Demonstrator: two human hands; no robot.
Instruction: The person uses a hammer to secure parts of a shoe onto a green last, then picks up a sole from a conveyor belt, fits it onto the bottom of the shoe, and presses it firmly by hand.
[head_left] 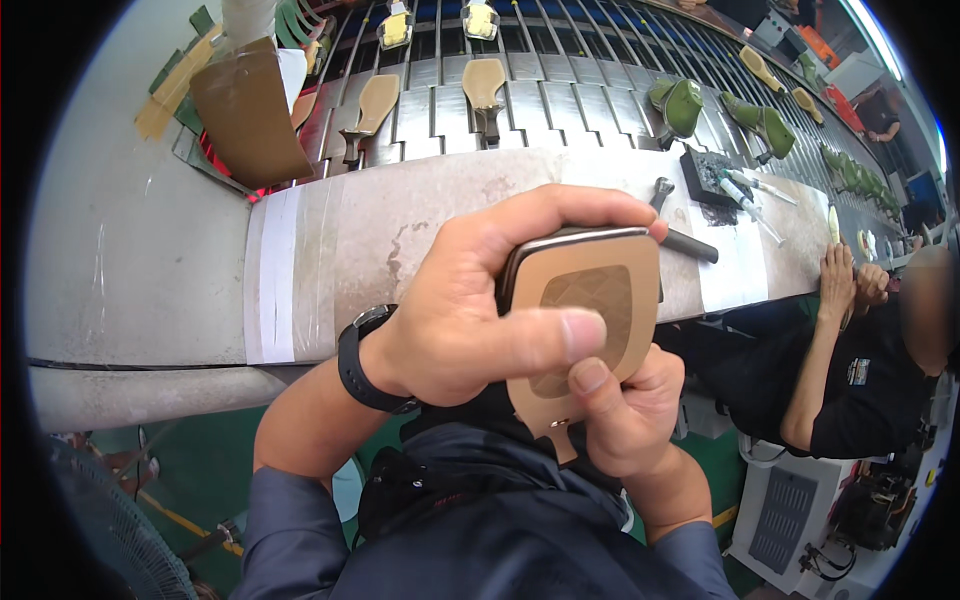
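A tan shoe sole (pixel 585 290) with a darker textured patch on its forepart is held up over the front edge of the bench, its narrow end pointing down toward me. A dark layer shows behind its upper left edge; what it belongs to is mostly hidden. My left hand (pixel 470 310), with a black watch at the wrist, wraps around the sole from the left, fingers over its top edge and thumb pressed on its face. From the lower right my right hand (pixel 630 410) grips it, thumb on the sole near my left thumb. Just beyond lies a hammer (pixel 690 245).
Past the bench (pixel 350 220) runs a slatted metal conveyor (pixel 430 120) carrying heeled soles (pixel 484 85) and green shoes (pixel 678 108). A black box (pixel 708 178) with syringes (pixel 755 208) stands on the bench. Brown card (pixel 250 115) hangs at left; a co-worker (pixel 850 350) works at right.
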